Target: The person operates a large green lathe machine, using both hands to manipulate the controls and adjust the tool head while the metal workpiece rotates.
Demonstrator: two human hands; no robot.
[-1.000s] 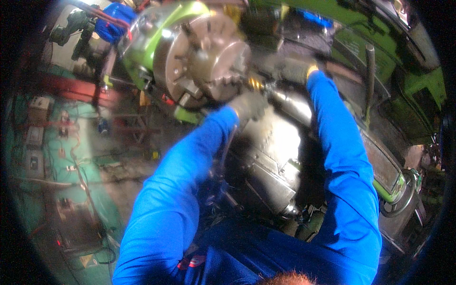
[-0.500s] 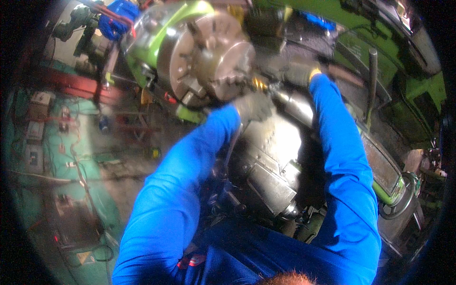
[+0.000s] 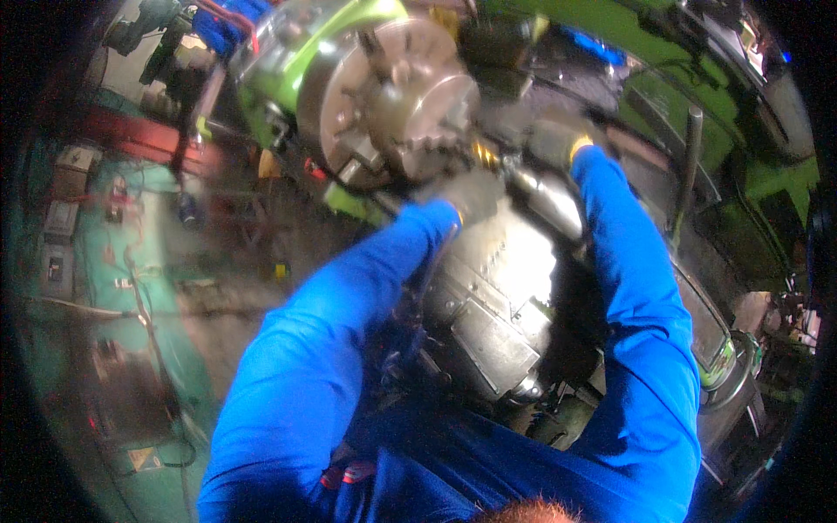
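Note:
Both my hands wear dark gloves and reach forward over a lathe. My left hand [image 3: 477, 193] is beside the near side of a golden drill bit [image 3: 484, 154], just above the metal carriage [image 3: 497, 261]. My right hand [image 3: 554, 139] is on the bit's far side, by a bright steel cylinder [image 3: 551, 202] in line with it. Motion smears both hands, so their fingers do not show clearly. Left of the bit, a round metal workpiece [image 3: 427, 118] sits in the large lathe chuck [image 3: 336, 113]. The bit's tip points toward that workpiece.
Green machine housing [image 3: 275, 87] stands behind the chuck. An upright grey lever [image 3: 689, 166] and a handwheel [image 3: 737, 370] are at the right. On the left, a green surface [image 3: 144, 331] bears cables and boxes [image 3: 59, 222].
The whole view has shifted slightly, so the lathe sits a little further right and lower. Both hands stay around the drill bit; the left has moved slightly right.

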